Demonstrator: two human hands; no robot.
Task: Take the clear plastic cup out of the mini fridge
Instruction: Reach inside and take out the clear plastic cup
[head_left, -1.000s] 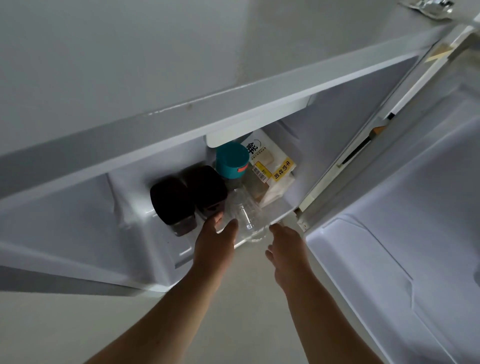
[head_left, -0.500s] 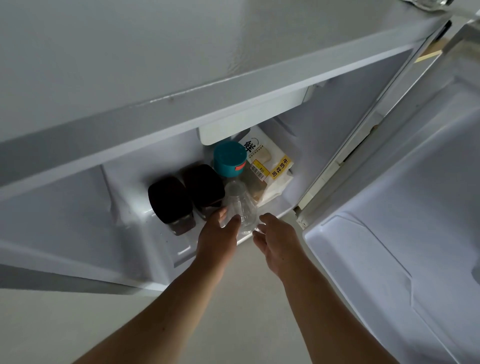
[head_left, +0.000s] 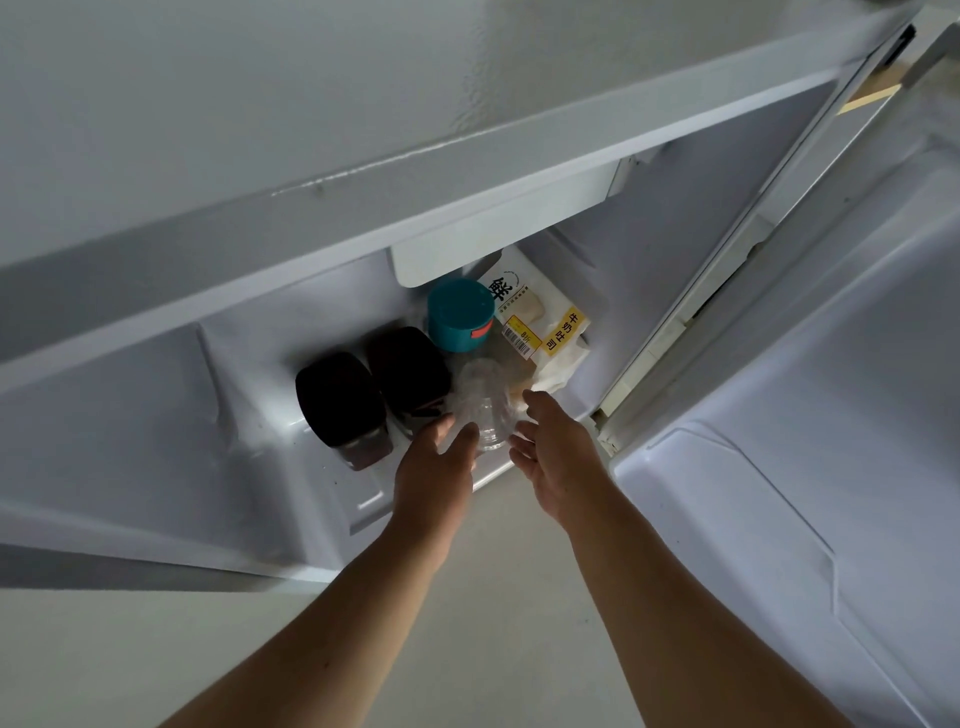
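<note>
Because it lies on its side at the front lip of the mini fridge (head_left: 291, 519), the clear plastic cup (head_left: 483, 410) points its base toward the person, and both hands come at it from the two flanks. The left hand (head_left: 434, 467) has its fingers (head_left: 462, 436) spread and loose against the cup's left side; the right hand (head_left: 553, 457) is open too, its fingers (head_left: 540, 402) curved near the cup's right side, and whether they touch it cannot be told through the clear plastic. Neither hand has closed yet, so the cup looks unlifted on the fridge floor. A two-sided approach suits a thin, slippery cup that could roll or buckle under one pinch. Just behind it stands a bottle with a teal cap (head_left: 460, 314), and to the left two dark-lidded jars (head_left: 340, 400), the nearer one just beside the cup. A bread packet (head_left: 540, 322) leans at the back right. The open door (head_left: 805, 415) hangs on the right, leaving the hands a clear way out.
</note>
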